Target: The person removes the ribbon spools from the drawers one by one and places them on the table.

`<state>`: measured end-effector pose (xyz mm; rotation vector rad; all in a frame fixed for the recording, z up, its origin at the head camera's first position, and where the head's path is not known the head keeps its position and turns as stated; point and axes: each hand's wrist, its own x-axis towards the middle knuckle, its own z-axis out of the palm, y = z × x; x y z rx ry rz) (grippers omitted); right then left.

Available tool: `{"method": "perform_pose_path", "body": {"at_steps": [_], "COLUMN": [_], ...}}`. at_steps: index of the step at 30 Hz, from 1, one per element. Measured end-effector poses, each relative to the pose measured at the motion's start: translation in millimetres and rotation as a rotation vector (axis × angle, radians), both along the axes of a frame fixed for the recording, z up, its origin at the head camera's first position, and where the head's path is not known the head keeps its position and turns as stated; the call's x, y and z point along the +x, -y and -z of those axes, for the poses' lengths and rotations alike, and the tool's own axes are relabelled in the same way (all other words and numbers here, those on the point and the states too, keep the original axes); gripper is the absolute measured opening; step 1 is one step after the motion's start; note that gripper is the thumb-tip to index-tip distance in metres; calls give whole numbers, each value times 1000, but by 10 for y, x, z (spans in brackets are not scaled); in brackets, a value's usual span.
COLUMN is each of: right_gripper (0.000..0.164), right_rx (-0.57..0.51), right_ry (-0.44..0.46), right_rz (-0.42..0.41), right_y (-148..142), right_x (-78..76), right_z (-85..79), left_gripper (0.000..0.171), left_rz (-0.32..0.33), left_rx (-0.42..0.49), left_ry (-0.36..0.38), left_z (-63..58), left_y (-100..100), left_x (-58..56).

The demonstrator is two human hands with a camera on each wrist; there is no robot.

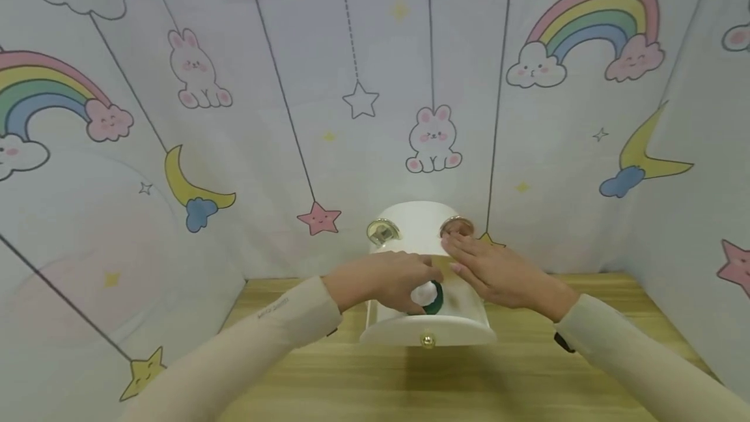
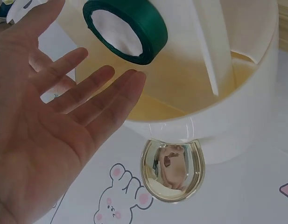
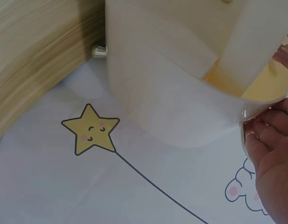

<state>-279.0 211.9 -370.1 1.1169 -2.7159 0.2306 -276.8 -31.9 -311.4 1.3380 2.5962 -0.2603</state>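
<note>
A white rounded storage box (image 1: 418,223) with two shiny gold ear-shaped pieces stands against the back wall. Its front part (image 1: 457,329) has a gold knob. Inside its open part is a roll of green ribbon (image 2: 155,30) with a white centre. My left hand (image 1: 381,282) is over the opening, thumb and fingers spread on either side of the roll in the head view. In the left wrist view its straight fingertips are right by the roll's edge. My right hand (image 1: 498,275) touches the right ear piece (image 1: 457,226) with extended fingers.
A wooden tabletop (image 1: 328,376) lies under the box. Behind and at both sides hangs a pale cloth (image 1: 375,44) printed with rabbits, stars and rainbows. Within the box stands a white upright panel (image 2: 209,46). The left ear piece (image 1: 383,232) reflects its surroundings.
</note>
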Motion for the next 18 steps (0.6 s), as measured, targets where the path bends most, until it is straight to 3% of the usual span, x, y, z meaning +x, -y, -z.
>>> {"method": "perform_pose_path", "body": {"at_steps": [6,18], "right_gripper": [56,56], "right_rx": [2,2], "right_ry": [-4,15], "right_rz": [2,12], "right_y": [-4,5], "right_x": [-2,11], "right_z": [13,19], "left_gripper": [65,69], "left_rz": [10,17], "left_rx": [-52,-72], "left_ry": [-19,26], "left_z": [18,78], "left_y": [-80,-112], "left_x": [-56,-99]}}
